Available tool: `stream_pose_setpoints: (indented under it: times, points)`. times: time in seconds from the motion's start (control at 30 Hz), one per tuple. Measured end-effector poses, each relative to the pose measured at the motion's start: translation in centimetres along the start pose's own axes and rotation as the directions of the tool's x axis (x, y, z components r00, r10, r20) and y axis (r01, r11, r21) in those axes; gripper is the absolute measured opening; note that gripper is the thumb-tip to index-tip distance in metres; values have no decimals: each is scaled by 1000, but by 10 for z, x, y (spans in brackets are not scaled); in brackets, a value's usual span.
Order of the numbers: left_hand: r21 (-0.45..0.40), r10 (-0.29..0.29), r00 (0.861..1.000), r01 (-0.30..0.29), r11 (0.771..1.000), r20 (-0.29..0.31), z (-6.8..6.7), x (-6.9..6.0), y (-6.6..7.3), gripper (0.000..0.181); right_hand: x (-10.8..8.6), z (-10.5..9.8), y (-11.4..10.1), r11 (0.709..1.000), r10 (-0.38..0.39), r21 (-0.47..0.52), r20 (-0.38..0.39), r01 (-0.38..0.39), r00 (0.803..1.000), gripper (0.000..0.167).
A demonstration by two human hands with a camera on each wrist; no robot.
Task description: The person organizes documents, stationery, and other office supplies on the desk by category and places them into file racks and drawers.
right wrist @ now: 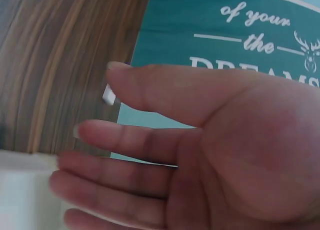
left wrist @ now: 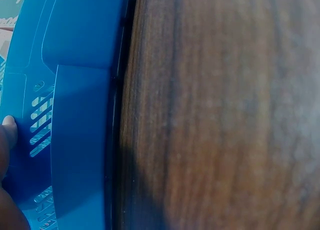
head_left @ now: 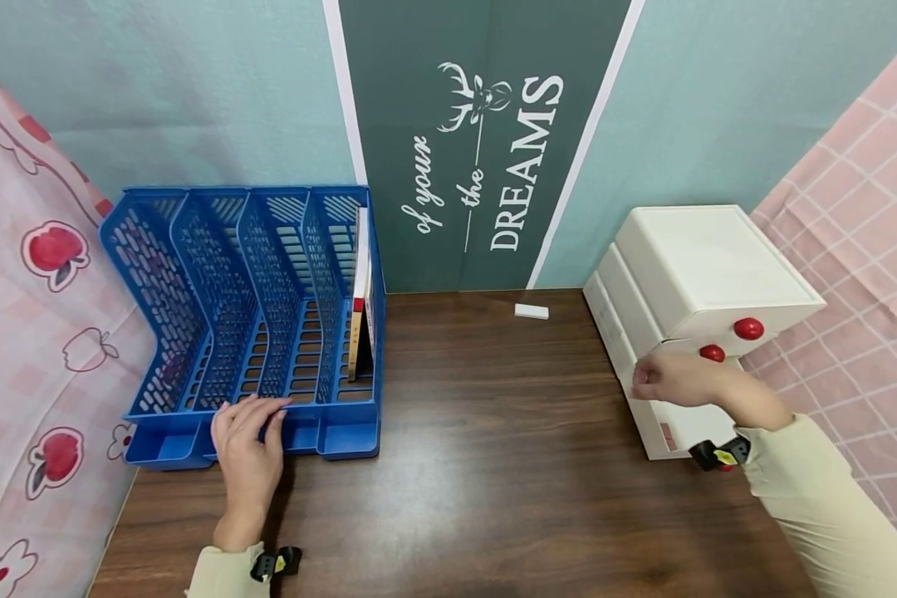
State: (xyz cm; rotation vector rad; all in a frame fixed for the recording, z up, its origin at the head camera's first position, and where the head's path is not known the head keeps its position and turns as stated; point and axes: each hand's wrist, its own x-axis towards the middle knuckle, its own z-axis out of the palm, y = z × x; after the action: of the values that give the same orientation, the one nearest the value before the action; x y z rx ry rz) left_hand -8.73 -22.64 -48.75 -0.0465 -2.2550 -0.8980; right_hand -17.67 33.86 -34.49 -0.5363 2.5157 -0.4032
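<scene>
At the left stands a blue file rack (head_left: 224,407) with several upright compartments and small trays along its front. My left hand (head_left: 247,453) grips its front rim, fingers bent over the edge; the thumb (left wrist: 9,132) lies against the blue front in the left wrist view. Thin books (head_left: 360,282) stand in the rightmost compartment. My right hand (head_left: 676,379) hovers above a pulled-out lower drawer (head_left: 691,423) of a white drawer cabinet (head_left: 725,257). In the right wrist view that hand's fingers (right wrist: 120,165) are loosely extended and hold nothing.
A small white block (head_left: 531,311) lies on the wooden table (head_left: 448,465) near the back cloth. Red knobs (head_left: 749,329) stick out from the cabinet's front. A small pinkish thing (head_left: 667,436) shows inside the drawer. Patterned cloths hang on both sides.
</scene>
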Motion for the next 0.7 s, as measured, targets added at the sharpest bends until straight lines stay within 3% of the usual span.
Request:
stream_pose_setpoints:
  times: [0.3, 0.7]
  points:
    - [33, -25, 998, 24, 999, 54, -1, -1, -3, 13, 37, -2, -17, 999, -18, 41, -108, 22, 994, 18]
    - [33, -28, 997, 26, 999, 65, -2, -1, -4, 12, 84, 4, -22, 1000, 9, 14, -272, -5, 962, 23]
